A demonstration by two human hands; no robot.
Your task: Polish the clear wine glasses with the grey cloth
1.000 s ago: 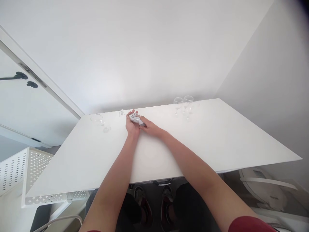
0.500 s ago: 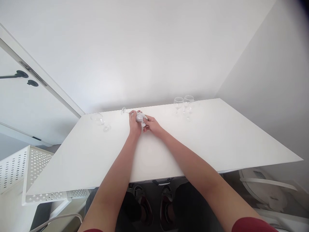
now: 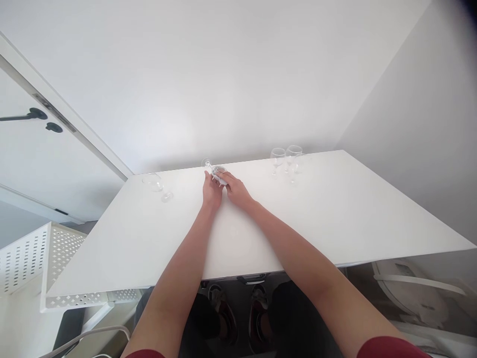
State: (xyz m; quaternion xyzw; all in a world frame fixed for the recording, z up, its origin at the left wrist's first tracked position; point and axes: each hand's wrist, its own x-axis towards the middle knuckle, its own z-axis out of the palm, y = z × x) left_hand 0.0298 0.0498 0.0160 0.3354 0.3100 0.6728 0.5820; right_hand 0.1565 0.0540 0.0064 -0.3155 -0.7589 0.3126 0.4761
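My left hand point(image 3: 213, 191) holds a clear stemmed wine glass point(image 3: 206, 162) from below, near the far edge of the table. The glass lies tilted, its foot towards the wall and its bowl towards me. A light grey-white cloth point(image 3: 219, 175) shows at the bowl. My right hand point(image 3: 238, 191) presses its fingers onto this cloth at the bowl's opening; the fingertips are partly hidden. To the left, another stemmed glass point(image 3: 152, 183) lies on its side. At the right, three stemmed glasses point(image 3: 278, 158) stand close together.
The white table point(image 3: 149, 248) has its far edge along the wall. A white perforated rack point(image 3: 65, 248) stands at its left end, by a door with a black handle point(image 3: 36, 113). A white rounded appliance or chair-like object point(image 3: 413, 293) is under the right side.
The held glass has turned, its foot shifting right and up. My left fingers have opened out beneath it, and my right hand has moved over the bowl with the cloth.
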